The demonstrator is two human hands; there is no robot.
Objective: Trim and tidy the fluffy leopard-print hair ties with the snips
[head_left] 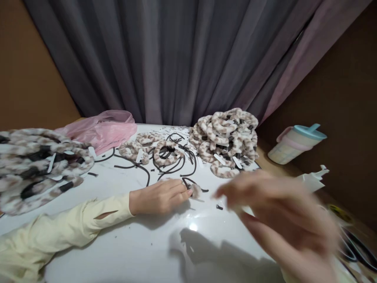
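My left hand (160, 196) lies low over the white table. Its fingers are closed around a furry white-and-brown piece; only a tuft (195, 191) shows past the fingertips, and the rest is hidden under the hand. A dark cord (186, 181) runs close by these fingertips. My right hand (279, 212) is raised near the camera on the right and smeared by motion; whether it holds anything I cannot tell. A small black bit (219, 207) lies on the table between the hands. Beyond my left hand, a furry ring (166, 153) rests among loose dark cords.
Furry rings are heaped at the left (38, 169) and back right (228, 137), many with white tags. A pink plastic bag (101, 127) lies behind the left heap. A blue-lidded cup (291, 145), a white nozzle (315, 177) and scissors (357, 247) are at the right.
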